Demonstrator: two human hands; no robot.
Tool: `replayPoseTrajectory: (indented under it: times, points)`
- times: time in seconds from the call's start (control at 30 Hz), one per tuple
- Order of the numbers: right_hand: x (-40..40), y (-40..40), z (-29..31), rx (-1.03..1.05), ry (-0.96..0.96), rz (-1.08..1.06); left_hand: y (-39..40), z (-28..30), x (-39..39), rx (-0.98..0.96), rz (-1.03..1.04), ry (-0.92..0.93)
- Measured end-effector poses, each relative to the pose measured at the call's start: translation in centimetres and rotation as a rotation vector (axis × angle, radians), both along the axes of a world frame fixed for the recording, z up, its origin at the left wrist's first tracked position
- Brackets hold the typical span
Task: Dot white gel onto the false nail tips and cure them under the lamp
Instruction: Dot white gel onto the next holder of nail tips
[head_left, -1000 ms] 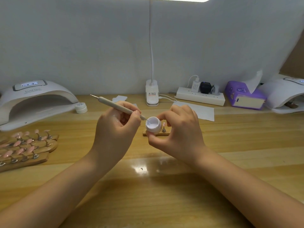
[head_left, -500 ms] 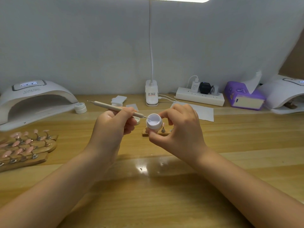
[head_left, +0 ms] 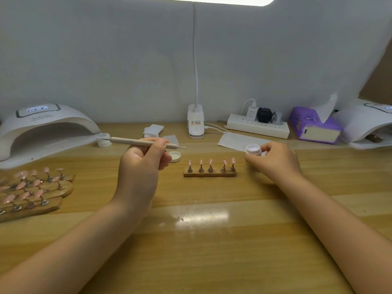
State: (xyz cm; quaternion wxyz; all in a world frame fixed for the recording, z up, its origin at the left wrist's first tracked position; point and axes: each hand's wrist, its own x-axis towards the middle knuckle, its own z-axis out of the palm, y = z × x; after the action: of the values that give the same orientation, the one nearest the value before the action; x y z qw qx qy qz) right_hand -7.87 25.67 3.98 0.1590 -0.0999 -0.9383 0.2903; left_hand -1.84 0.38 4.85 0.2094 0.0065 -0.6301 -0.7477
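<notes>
My left hand (head_left: 142, 164) grips a beige dotting pen (head_left: 140, 142), which lies almost level with its metal tip pointing right. My right hand (head_left: 273, 160) holds a small white jar of white gel (head_left: 253, 149), tilted so its open mouth faces me, to the right of the pen. Between the hands a small wooden stand (head_left: 210, 174) on the table carries several pink false nail tips (head_left: 210, 162) on metal pegs. The jar's white lid (head_left: 174, 156) lies open side up beside my left hand. A white curing lamp (head_left: 42, 128) sits at the far left.
Stacked wooden stands with more pink nail tips (head_left: 31, 187) lie at the left edge. At the back are a second small jar (head_left: 104, 141), white pads (head_left: 153, 130), a clip lamp base (head_left: 196, 124), a power strip (head_left: 257, 124), a paper sheet (head_left: 235, 141), a purple tissue pack (head_left: 314, 126) and another lamp (head_left: 369, 122).
The hands have drawn apart: the right hand carried the jar to the right, the pen tip left the jar, and the nail stand between them came into full view.
</notes>
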Motion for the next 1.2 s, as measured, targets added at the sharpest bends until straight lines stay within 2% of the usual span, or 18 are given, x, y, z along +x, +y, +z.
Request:
replayPoseTrajectory:
  times: [0.27,0.33,0.4,0.47,0.5,0.6,0.73,1.2]
  points:
    - [-1.0,0.5,-0.6,0.075,-0.242,0.071,0.0,-1.1,-0.4,0.03,0.002,0.025]
    - [-0.9,0.1,0.0,0.128,-0.177,0.05,-0.2,-1.4,-0.6,0.032,0.014,0.032]
    - [-0.3,-1.1,0.9,0.121,0.051,0.088,-0.3,-1.6,-0.8,0.047,0.034,0.033]
    - [1.1,-3.3,1.7,0.093,0.253,0.22,-0.5,-1.8,-1.2,0.073,0.056,0.023]
    - [1.9,-4.6,2.0,0.101,0.264,0.294,-0.6,-1.9,-1.4,0.087,0.068,0.017]
    - [3.6,-8.5,1.2,0.19,0.138,0.462,-0.9,-2.1,-1.7,0.121,0.09,0.013]
    - [3.4,-10.4,-1.1,0.372,0.081,0.465,-1.0,-2.3,-1.9,0.123,0.093,0.019]
    - [2.8,-10.3,-2.6,0.332,0.088,0.484,0.0,-2.7,-1.3,0.026,0.097,0.033]
